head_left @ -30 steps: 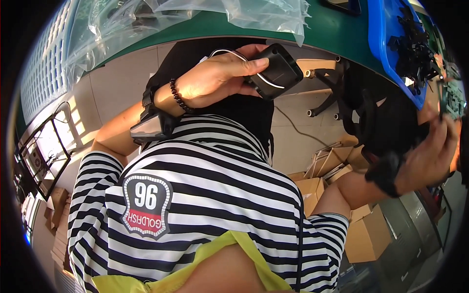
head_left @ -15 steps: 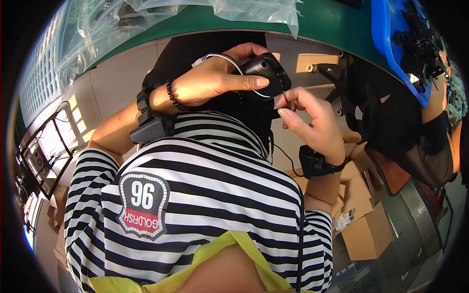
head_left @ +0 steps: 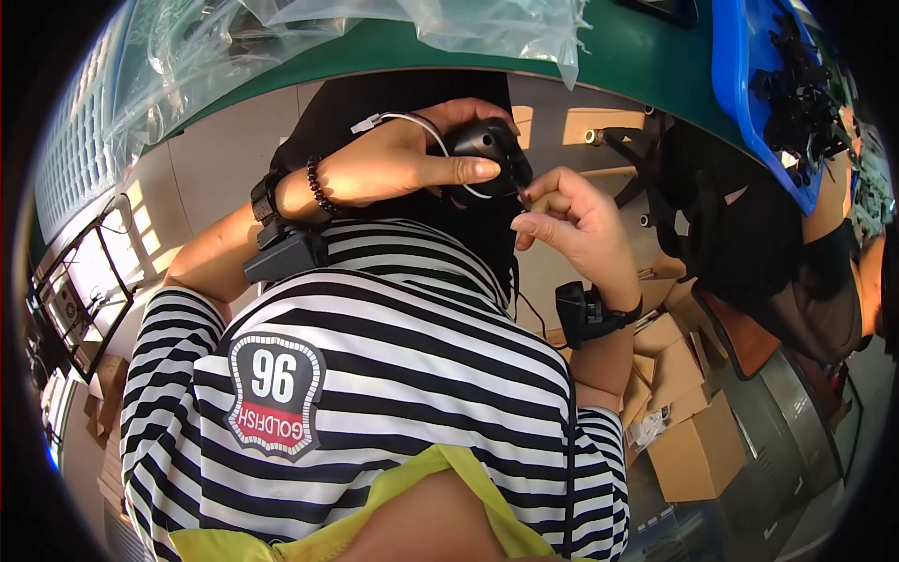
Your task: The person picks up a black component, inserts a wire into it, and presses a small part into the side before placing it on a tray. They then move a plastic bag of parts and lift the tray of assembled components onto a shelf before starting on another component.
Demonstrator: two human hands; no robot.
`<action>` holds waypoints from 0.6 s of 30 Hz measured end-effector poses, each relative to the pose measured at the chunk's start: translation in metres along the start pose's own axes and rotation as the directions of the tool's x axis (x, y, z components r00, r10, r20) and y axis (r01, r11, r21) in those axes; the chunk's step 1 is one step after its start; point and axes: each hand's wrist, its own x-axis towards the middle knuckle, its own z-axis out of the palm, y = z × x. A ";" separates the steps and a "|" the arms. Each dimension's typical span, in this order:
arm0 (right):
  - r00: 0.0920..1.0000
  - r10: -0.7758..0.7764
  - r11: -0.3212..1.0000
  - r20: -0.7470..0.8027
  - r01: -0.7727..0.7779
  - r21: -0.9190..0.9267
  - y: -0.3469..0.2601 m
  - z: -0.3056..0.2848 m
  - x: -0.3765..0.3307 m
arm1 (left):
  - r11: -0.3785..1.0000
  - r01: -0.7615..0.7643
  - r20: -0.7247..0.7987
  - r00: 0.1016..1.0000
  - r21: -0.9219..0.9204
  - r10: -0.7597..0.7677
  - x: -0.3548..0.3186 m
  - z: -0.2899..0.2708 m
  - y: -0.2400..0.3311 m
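Over the lap [head_left: 342, 112], the left hand [head_left: 403, 164] is closed round a black device [head_left: 482, 144] with a white cable [head_left: 366, 123]; the right hand [head_left: 576, 220] curls beside it, its hold unclear. A grey-and-red shirt badge [head_left: 276, 398] bears digits and lettering.

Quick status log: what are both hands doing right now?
Left hand: closed, holding the black device.
Right hand: curled beside the device; whether it holds anything cannot be told.
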 end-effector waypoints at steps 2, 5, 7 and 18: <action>1.000 0.009 0.999 0.013 -0.009 -0.032 -0.003 0.007 0.001 | 0.999 0.013 0.002 1.000 -0.030 -0.012 -0.008 -0.003 0.010; 1.000 0.003 0.997 0.024 -0.001 -0.076 0.005 0.008 0.003 | 0.995 0.091 0.016 0.996 0.039 -0.092 -0.006 -0.004 0.010; 0.999 -0.015 0.995 0.032 0.018 -0.097 0.004 0.012 0.002 | 0.982 0.181 -0.016 0.983 -0.050 -0.182 -0.002 -0.002 -0.007; 0.964 -0.264 0.704 -0.017 0.181 -0.686 -0.085 0.013 -0.018 | 0.990 0.125 0.011 0.992 -0.065 -0.124 -0.008 -0.005 -0.003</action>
